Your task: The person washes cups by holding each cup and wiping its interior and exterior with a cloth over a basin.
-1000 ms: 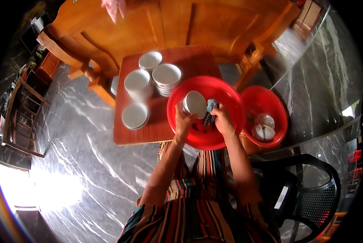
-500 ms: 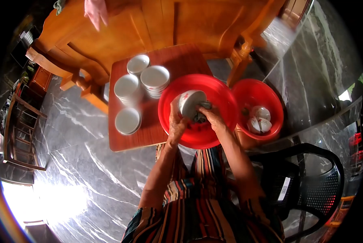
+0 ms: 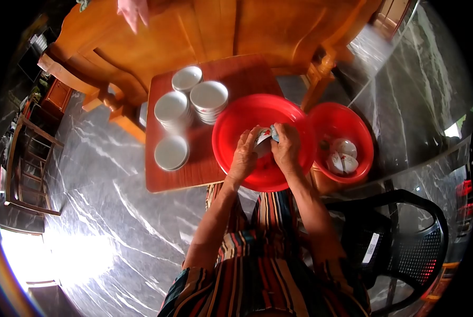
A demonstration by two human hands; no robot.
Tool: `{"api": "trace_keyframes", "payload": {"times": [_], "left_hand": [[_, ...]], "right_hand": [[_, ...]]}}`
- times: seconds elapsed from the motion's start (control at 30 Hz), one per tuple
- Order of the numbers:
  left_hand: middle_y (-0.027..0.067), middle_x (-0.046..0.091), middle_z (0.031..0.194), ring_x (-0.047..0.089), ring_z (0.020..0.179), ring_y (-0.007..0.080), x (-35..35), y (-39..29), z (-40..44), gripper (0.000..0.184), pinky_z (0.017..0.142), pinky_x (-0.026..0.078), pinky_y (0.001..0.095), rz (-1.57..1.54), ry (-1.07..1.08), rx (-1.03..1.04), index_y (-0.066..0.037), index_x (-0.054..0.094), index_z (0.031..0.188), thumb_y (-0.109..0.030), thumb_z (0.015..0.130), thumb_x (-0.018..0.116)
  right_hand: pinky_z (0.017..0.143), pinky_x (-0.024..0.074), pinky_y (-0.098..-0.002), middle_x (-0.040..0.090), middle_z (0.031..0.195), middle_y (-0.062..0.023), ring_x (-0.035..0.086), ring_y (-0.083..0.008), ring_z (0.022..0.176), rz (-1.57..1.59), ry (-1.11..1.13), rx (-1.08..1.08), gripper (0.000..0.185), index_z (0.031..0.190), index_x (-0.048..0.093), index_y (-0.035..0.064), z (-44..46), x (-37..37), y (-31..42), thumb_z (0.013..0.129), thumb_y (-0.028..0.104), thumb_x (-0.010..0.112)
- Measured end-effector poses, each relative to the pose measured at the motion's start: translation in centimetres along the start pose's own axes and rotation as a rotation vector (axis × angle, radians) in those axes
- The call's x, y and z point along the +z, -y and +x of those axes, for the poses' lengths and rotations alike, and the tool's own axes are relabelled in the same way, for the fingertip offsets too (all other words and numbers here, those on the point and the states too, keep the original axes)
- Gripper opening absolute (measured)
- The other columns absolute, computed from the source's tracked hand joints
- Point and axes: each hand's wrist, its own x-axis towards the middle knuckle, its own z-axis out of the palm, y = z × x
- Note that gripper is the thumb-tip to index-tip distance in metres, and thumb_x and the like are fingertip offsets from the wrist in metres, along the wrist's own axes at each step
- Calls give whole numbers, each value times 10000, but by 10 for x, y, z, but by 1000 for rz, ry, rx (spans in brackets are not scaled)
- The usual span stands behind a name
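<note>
Over the large red basin (image 3: 231,119), my left hand (image 3: 244,156) grips a white bowl (image 3: 263,138) with a red flower pattern by its left side. My right hand (image 3: 286,145) presses a grey-blue cloth (image 3: 274,133) against the bowl's right side; most of the cloth is hidden under the fingers. The bowl is tilted, with its patterned outside partly showing. To the left, stacks of white bowls (image 3: 209,96) stand on the red-brown table (image 3: 194,179).
A second red basin (image 3: 360,129) at the right holds several white bowls (image 3: 344,161). A black chair (image 3: 413,253) stands at the lower right. The wooden bench (image 3: 168,31) lies behind the table, with a pink glove (image 3: 134,13) on it.
The bowl has turned from showing its open inside to showing its patterned outside. My right hand has moved with the cloth from inside the bowl to its outer side. The view has shifted slightly.
</note>
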Motion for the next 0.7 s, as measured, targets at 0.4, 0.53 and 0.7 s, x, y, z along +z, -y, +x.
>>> {"api": "trace_keyframes", "payload": {"times": [0.4, 0.53, 0.7], "left_hand": [[233, 459, 1206, 434, 1195, 323, -12, -13, -2, 676, 943, 407, 364, -168, -20, -60, 4, 300, 1320, -30, 718, 605], [219, 369, 1263, 408, 1194, 329, -12, -36, 0, 791, 954, 417, 401, -252, -78, -31, 12, 252, 1330, -22, 671, 687], [209, 465, 1159, 505, 1076, 308, -14, -38, 0, 754, 892, 445, 388, -199, -160, -117, -3, 292, 1281, -114, 677, 731]], "right_hand": [[577, 431, -306, 542, 686, -95, 533, -228, 618, 61, -3, 372, 217, 863, 534, 54, -11, 23, -31, 681, -17, 628], [569, 442, -273, 574, 683, -15, 550, -136, 623, 482, -68, 645, 137, 815, 570, 58, -24, 40, -55, 742, 90, 681], [615, 461, -265, 594, 767, -5, 566, -112, 699, 1027, 77, 955, 175, 864, 594, 46, -26, 33, -53, 756, 142, 695]]}}
